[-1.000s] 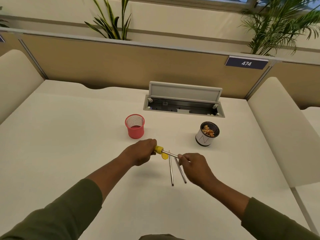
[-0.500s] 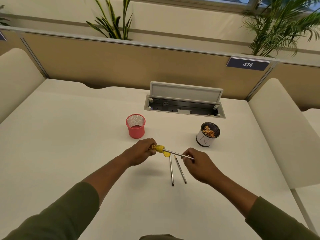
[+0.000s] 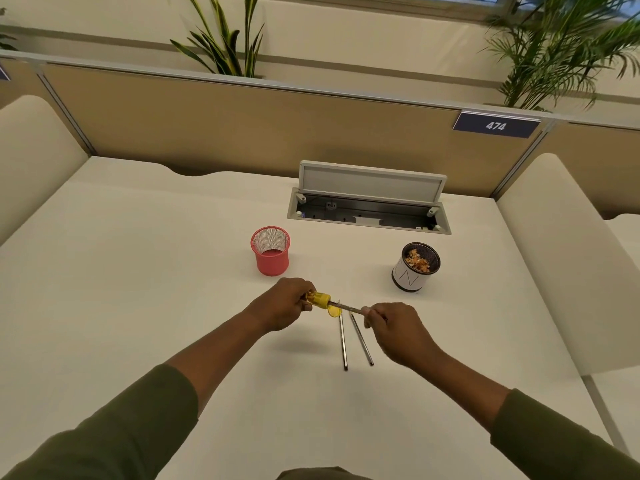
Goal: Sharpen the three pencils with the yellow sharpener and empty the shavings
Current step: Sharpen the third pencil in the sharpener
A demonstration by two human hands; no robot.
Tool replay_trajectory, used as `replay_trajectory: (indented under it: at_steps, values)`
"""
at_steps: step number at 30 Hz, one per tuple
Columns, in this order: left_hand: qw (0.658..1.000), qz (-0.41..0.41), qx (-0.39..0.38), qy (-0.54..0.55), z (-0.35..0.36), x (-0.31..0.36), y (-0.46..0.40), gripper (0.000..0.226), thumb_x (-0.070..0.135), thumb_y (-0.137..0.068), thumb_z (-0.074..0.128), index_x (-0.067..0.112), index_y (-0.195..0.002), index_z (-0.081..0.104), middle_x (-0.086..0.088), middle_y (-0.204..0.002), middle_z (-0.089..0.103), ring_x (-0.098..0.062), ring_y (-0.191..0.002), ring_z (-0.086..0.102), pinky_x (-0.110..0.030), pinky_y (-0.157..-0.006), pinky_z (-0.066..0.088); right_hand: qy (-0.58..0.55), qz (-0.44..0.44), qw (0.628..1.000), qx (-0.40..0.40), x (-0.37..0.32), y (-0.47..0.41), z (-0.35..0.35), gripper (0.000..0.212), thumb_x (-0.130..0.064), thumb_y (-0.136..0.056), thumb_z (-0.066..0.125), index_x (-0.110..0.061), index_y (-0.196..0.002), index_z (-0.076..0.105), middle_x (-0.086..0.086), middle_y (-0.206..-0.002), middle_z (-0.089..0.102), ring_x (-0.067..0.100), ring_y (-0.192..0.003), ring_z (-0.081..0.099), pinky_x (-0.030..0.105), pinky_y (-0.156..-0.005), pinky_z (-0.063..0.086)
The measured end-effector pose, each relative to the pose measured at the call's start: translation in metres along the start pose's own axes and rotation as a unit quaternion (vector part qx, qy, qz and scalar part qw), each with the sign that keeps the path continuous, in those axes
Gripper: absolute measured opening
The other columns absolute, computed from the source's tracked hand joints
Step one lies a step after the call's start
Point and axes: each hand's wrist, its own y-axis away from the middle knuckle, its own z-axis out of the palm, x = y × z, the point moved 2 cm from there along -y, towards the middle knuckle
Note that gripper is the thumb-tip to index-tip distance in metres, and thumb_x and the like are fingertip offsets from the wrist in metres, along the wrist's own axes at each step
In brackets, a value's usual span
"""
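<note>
A wide cream desk [image 3: 138, 289] spreads under both arms, with a tan partition [image 3: 242, 126] behind it and an open cable hatch [image 3: 369, 209] set into the top, well beyond the hands. Olive sleeves [image 3: 114, 434] cover both forearms.

Past the grip and a little to its left stands a red mesh cup [image 3: 270, 252], upright. Past the grip to the right, well apart from the cup, stands a white pot with a dark rim [image 3: 414, 268], holding a heap of tan shavings [image 3: 418, 263].

The left hand [image 3: 282, 304] is curled around the yellow sharpener [image 3: 318, 300], fingers closed tight on its body, holding it just above the desk. A small yellow lid [image 3: 334, 311] sits just below the sharpener's mouth; whether it lies on the desk or hangs from the sharpener I cannot tell.

The right hand [image 3: 394, 329] pinches the far end of a pencil [image 3: 348, 307] between fingertips and thumb. That pencil runs straight across the gap between the two hands, its tip inside the sharpener.

Just under the held pencil, on the near side of the grip, the two other pencils [image 3: 353, 341] lie flat on the desk, side by side, close at the far ends and spreading slightly toward the person.
</note>
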Motion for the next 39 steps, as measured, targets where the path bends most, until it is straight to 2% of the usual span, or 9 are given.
replay_trajectory:
  at_steps: [2,5,10,15,20,25,28,30,39]
  values:
    - [1.0,0.004,-0.012,-0.009,0.0,0.0,0.0,0.019,-0.002,-0.088,0.055,0.01,-0.098,0.063,-0.007,-0.093,0.063,-0.019,-0.081,0.058,-0.033,-0.075,0.05,-0.293,0.232,0.925,-0.073,0.003,-0.001,0.006,0.033,-0.026,-0.097,0.053,-0.007,-0.072,0.06,-0.003,-0.048,0.025,0.014,-0.04,0.022,0.023,-0.04,0.024]
    - [1.0,0.004,-0.025,-0.018,0.0,0.0,0.0,0.013,0.002,-0.088,0.057,0.011,-0.097,0.063,-0.008,-0.093,0.063,-0.023,-0.083,0.057,-0.039,-0.077,0.05,-0.375,0.313,0.864,-0.123,0.004,0.0,0.007,0.031,-0.026,-0.099,0.05,-0.005,-0.078,0.058,-0.003,-0.053,0.019,0.012,-0.042,0.015,0.021,-0.04,0.02]
    - [0.999,0.001,-0.043,-0.017,-0.004,-0.005,0.003,0.002,0.008,-0.089,0.06,0.009,-0.091,0.061,-0.008,-0.086,0.062,-0.026,-0.08,0.054,-0.041,-0.073,0.045,-0.018,0.02,0.998,-0.056,-0.001,0.004,0.005,0.021,-0.035,-0.094,0.05,-0.022,-0.085,0.064,-0.007,-0.062,0.056,0.013,-0.053,0.053,0.025,-0.052,0.04]
    - [0.999,0.004,-0.038,-0.006,-0.006,-0.006,0.003,0.003,0.01,-0.089,0.06,0.009,-0.086,0.061,-0.007,-0.08,0.061,-0.024,-0.074,0.051,-0.038,-0.067,0.042,0.341,-0.337,0.877,0.039,0.005,0.005,-0.005,0.012,-0.021,-0.094,0.056,-0.012,-0.099,0.061,0.002,-0.068,0.052,0.021,-0.055,0.041,0.033,-0.052,0.037]
    - [1.0,-0.004,-0.011,0.019,0.0,0.003,0.0,0.01,0.005,-0.085,0.063,0.009,-0.094,0.066,-0.008,-0.087,0.065,-0.025,-0.08,0.056,-0.04,-0.073,0.048,0.317,-0.375,0.867,0.086,0.005,0.003,-0.009,0.01,-0.015,-0.09,0.063,-0.006,-0.088,0.064,0.005,-0.061,0.05,0.023,-0.047,0.04,0.031,-0.045,0.032]
    - [0.999,0.0,0.031,0.018,-0.001,0.004,-0.003,0.024,-0.006,-0.085,0.058,0.009,-0.102,0.065,0.0,-0.09,0.057,-0.009,-0.074,0.053,-0.009,-0.063,0.041,0.032,-0.025,0.998,0.051,-0.011,0.0,-0.002,0.034,-0.024,-0.097,0.051,-0.011,-0.068,0.064,-0.009,-0.044,0.044,0.009,-0.041,0.04,0.024,-0.045,0.03]
    - [0.999,0.028,0.038,0.007,-0.004,0.002,-0.001,0.028,-0.011,-0.083,0.054,0.006,-0.103,0.063,-0.006,-0.093,0.058,-0.01,-0.075,0.054,-0.009,-0.067,0.044,-0.372,0.326,0.866,-0.078,-0.009,-0.001,0.008,0.035,-0.023,-0.099,0.047,-0.008,-0.068,0.056,-0.005,-0.045,0.026,0.009,-0.035,0.019,0.019,-0.037,0.021]
    - [0.997,0.057,0.042,-0.007,-0.008,0.003,-0.001,0.027,-0.011,-0.083,0.055,0.006,-0.103,0.064,-0.009,-0.094,0.061,-0.014,-0.077,0.056,-0.018,-0.071,0.048,-0.462,0.396,0.783,-0.128,-0.009,0.002,0.009,0.038,-0.023,-0.1,0.043,-0.012,-0.065,0.05,-0.006,-0.047,0.021,0.007,-0.035,0.012,0.014,-0.034,0.015]
    - [0.985,0.129,0.115,-0.025,-0.007,0.004,0.004,0.029,-0.012,-0.078,0.063,0.004,-0.101,0.068,-0.009,-0.091,0.066,-0.013,-0.075,0.055,-0.011,-0.068,0.044,-0.463,0.438,0.757,-0.143,-0.017,0.009,0.007,0.046,-0.021,-0.098,0.042,-0.017,-0.053,0.047,-0.008,-0.043,0.021,0.008,-0.032,0.011,0.011,-0.035,0.013]
